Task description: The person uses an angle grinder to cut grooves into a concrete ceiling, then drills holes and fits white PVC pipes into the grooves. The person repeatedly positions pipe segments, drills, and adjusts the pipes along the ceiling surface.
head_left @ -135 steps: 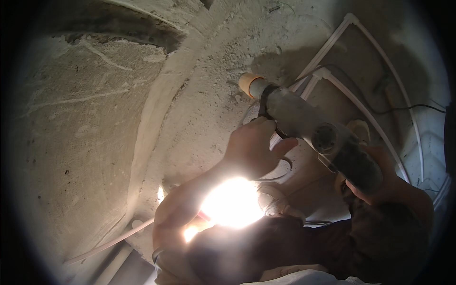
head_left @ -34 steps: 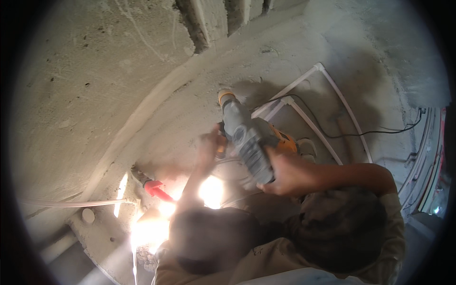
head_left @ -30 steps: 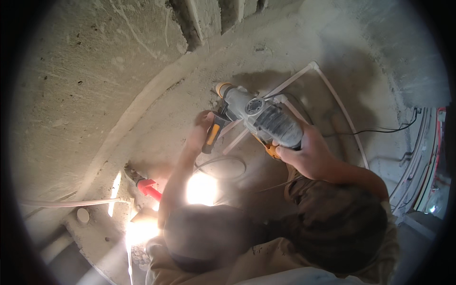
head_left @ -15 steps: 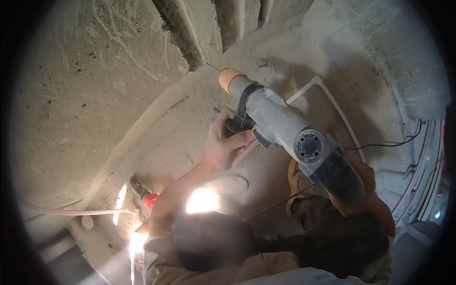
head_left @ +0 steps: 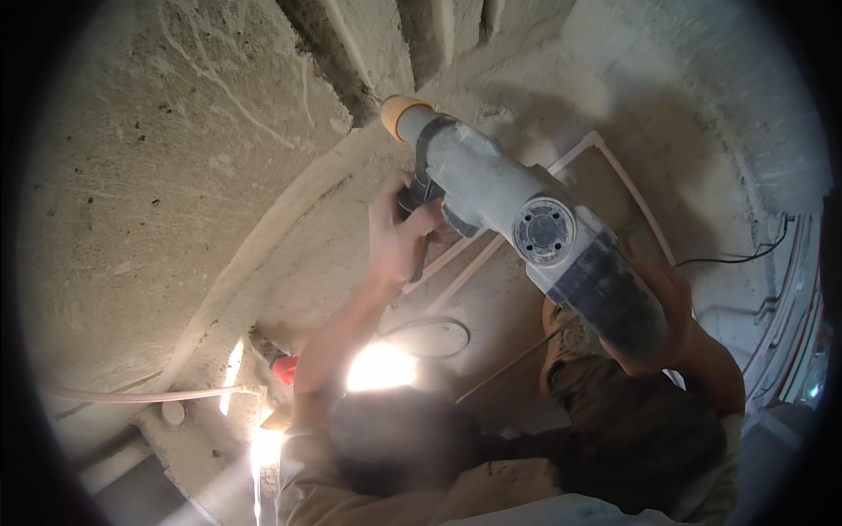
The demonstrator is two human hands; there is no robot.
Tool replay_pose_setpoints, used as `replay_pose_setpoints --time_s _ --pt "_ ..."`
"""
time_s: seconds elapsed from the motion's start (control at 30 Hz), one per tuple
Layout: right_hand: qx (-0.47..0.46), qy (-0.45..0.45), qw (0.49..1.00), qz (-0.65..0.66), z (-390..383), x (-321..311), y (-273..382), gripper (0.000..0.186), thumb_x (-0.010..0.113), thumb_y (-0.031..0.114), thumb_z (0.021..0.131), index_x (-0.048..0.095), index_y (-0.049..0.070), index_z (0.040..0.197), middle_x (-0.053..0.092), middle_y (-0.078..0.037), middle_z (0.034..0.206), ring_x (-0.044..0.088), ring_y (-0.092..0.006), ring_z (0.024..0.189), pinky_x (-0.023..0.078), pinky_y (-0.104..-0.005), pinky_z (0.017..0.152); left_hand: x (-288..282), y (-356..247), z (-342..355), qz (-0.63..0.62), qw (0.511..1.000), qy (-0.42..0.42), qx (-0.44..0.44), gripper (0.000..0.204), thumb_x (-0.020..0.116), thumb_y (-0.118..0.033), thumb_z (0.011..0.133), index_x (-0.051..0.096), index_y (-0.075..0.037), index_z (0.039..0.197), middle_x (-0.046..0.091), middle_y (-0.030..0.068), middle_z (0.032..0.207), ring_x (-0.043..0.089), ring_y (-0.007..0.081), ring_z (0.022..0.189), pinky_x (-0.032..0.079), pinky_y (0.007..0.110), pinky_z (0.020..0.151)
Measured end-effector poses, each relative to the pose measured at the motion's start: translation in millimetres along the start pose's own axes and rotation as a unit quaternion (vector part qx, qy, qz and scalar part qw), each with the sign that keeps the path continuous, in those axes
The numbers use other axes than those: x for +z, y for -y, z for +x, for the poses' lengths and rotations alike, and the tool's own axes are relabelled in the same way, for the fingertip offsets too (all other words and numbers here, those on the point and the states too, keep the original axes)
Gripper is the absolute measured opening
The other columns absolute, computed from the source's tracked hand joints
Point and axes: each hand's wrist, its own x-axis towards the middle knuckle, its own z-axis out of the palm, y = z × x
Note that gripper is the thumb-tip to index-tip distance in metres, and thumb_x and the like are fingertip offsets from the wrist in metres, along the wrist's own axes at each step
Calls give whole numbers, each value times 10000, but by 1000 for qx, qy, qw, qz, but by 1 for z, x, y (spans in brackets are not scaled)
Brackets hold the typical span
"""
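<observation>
Two hands working one drill (head_left: 495,180). Left hand (head_left: 396,232) gripping side handle (head_left: 430,180), thumb and fingers curling round it. Right hand (head_left: 671,298) grasping back end, most fingers hiding behind drill body, so can't tell exact hold. Drill pointing at concrete wall (head_left: 175,175), orange nose (head_left: 402,117) sitting by lower end of slot (head_left: 326,53) near wall's edge; can't tell if bit is touching. Pale pipe (head_left: 631,188) bending behind drill, black cord (head_left: 741,260) running off beside it, bright light (head_left: 381,366) glaring near left forearm.
</observation>
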Motion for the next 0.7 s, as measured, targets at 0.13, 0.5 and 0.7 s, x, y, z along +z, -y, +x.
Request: replay_pose_setpoints --time_s 0.13,0.5,0.7 --pt "55 11 995 86 19 7 -1 785 855 144 643 542 -75 1329 676 -200 1113 679 -389 898 540 -440 761 -8 6 14 7 1000 -12 7 187 714 -126 899 584 -7 960 654 63 751 623 127 619 503 268 519" --pt "11 45 998 -37 35 -17 -10 797 861 278 618 578 -62 1282 701 -192 1018 700 -391 772 551 -446 678 1 8 20 -36 999 -23 20 188 678 -151 959 570 3 962 624 59 703 591 123 572 478 274 508" --pt "178 169 964 -108 68 -58 -2 624 831 180 707 635 -3 1271 637 -215 1208 626 -369 1003 493 -452 819 12 -6 23 -78 996 -24 23 183 644 -149 984 547 7 979 614 82 717 573 146 536 456 291 481"
